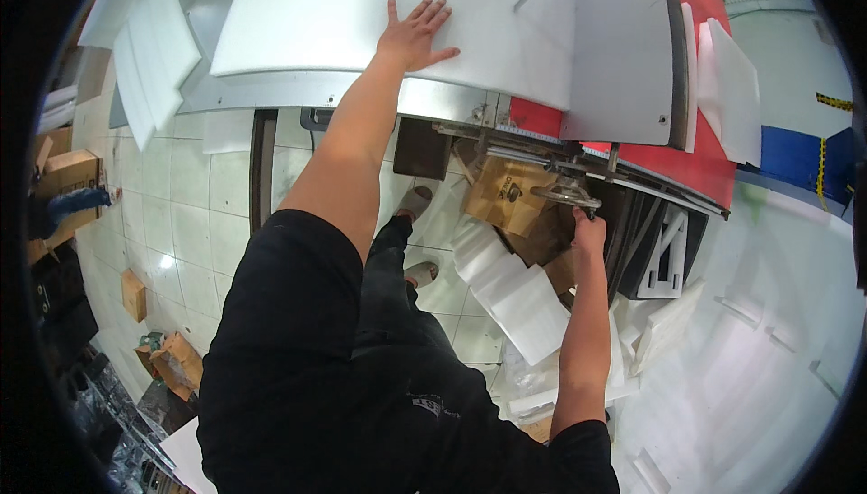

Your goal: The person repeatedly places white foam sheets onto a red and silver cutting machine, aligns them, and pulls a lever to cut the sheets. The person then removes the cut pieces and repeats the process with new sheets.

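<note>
My left hand (417,38) lies flat with fingers spread on a large white foam sheet (307,20), which rests on a metal machine table (235,89). Down at the front right of the machine, my right hand (589,230) is closed around the handle of a metal handwheel (565,192). Part of that handle is hidden by the fingers. A grey upright panel (623,51) stands across the table, right of the foam sheet.
White foam pieces (510,300) and an open cardboard box (510,194) lie below the handwheel. More foam sheets (155,51) hang over the table's left end. Others (730,88) lean on the red surface (713,155) at right. Boxes (72,178) stand on the left floor.
</note>
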`<action>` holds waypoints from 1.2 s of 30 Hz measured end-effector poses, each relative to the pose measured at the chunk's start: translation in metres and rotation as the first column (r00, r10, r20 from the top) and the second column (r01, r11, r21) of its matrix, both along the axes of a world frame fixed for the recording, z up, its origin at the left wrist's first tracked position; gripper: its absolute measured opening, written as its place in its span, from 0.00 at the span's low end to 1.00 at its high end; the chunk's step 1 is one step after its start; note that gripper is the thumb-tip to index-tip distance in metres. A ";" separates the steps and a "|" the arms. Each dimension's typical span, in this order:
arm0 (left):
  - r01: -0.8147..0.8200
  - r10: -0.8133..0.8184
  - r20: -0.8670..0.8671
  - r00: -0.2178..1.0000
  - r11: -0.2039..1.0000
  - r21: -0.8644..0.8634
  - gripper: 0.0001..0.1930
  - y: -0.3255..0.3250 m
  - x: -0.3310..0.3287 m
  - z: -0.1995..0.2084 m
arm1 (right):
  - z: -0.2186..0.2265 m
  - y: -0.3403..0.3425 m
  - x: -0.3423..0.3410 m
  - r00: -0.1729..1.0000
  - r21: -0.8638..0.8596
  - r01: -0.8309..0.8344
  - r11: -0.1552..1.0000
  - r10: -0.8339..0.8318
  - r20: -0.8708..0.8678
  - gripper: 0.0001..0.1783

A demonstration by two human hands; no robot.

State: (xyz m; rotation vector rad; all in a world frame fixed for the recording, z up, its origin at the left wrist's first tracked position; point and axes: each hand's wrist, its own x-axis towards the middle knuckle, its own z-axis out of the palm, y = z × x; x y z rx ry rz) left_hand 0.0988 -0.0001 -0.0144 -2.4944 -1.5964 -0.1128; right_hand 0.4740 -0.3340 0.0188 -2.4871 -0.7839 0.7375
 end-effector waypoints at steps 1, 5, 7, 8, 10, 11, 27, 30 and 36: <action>-0.006 0.006 -0.002 1.000 1.000 0.005 0.46 -0.003 0.003 0.005 | -0.009 -0.003 0.006 1.000 0.035 0.008 0.999 -0.008 0.010 0.25; -0.014 0.014 -0.003 1.000 0.997 0.078 0.44 -0.005 0.005 0.005 | -0.021 -0.007 0.019 1.000 0.002 -0.010 1.000 0.010 -0.008 0.27; -0.014 0.012 0.018 1.000 0.994 0.111 0.44 -0.001 0.004 -0.003 | -0.020 -0.008 0.013 1.000 0.017 0.004 1.000 -0.004 -0.027 0.30; -0.016 0.012 0.028 1.000 0.992 0.127 0.44 0.000 0.003 -0.007 | -0.018 -0.007 0.009 0.999 0.024 0.010 1.000 -0.009 -0.038 0.31; -0.025 0.022 0.024 0.999 0.989 0.145 0.43 0.001 0.003 -0.010 | -0.015 -0.006 0.004 0.998 0.039 0.036 0.999 -0.034 -0.047 0.29; -0.029 0.026 0.022 0.999 0.988 0.155 0.43 -0.001 0.003 -0.012 | -0.016 -0.006 0.002 0.999 0.057 0.041 0.998 -0.039 -0.031 0.25; -0.045 0.035 0.067 0.997 0.987 0.152 0.40 -0.009 0.007 -0.003 | -0.035 -0.009 0.013 0.999 0.136 0.006 0.991 -0.011 0.032 0.24; 0.022 -0.025 0.196 0.980 1.000 0.021 0.40 -0.019 0.002 0.015 | -0.040 -0.009 0.014 1.000 0.140 0.013 0.990 -0.015 0.008 0.22; 0.004 -0.007 0.197 0.980 1.000 0.017 0.39 -0.022 0.001 0.019 | -0.040 -0.005 0.014 0.999 0.127 -0.044 0.991 0.041 0.028 0.22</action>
